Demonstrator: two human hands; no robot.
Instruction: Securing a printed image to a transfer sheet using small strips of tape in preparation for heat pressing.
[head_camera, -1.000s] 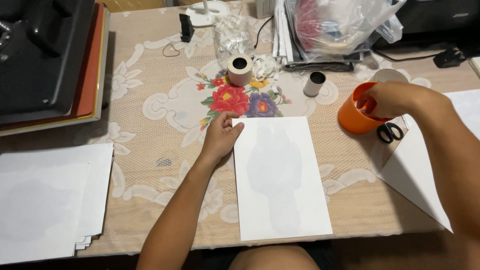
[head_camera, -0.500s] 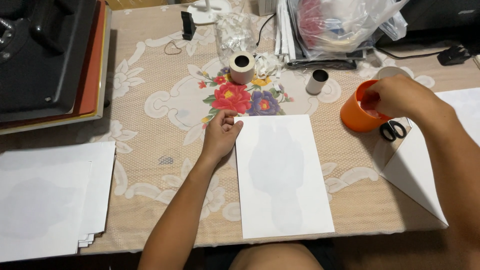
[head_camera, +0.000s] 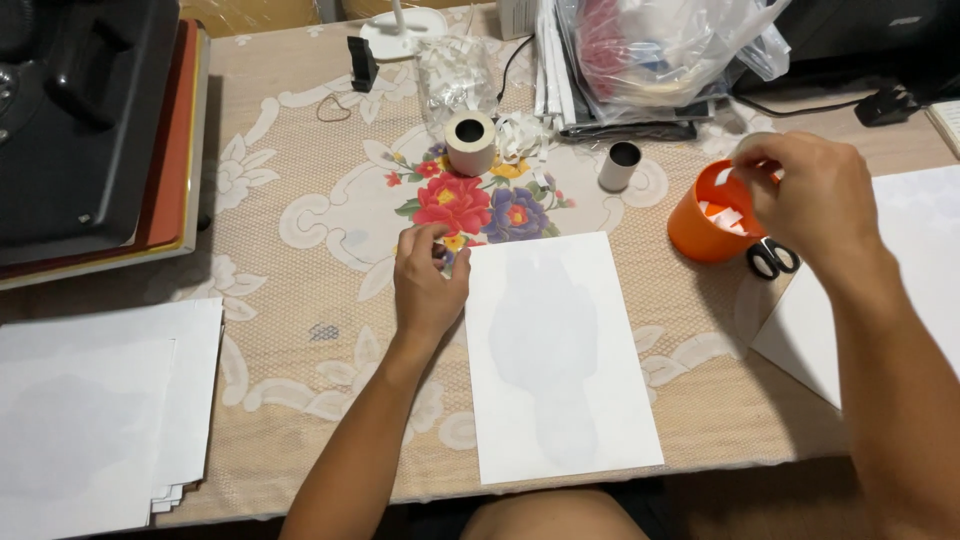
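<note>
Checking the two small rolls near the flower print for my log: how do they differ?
The tan roll is wider and squat; the white roll is narrower and taller for its width. The tan roll stands at the top of the flower print; the white roll stands to its right, nearer the orange cup. Both stand upright with a dark hollow core showing, untouched by either hand.

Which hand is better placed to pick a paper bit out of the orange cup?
The right hand, probably. It hovers right at the rim of the round orange plastic cup, fingers pinched over it. The left hand rests far off, beside the white paper sheet.
</note>
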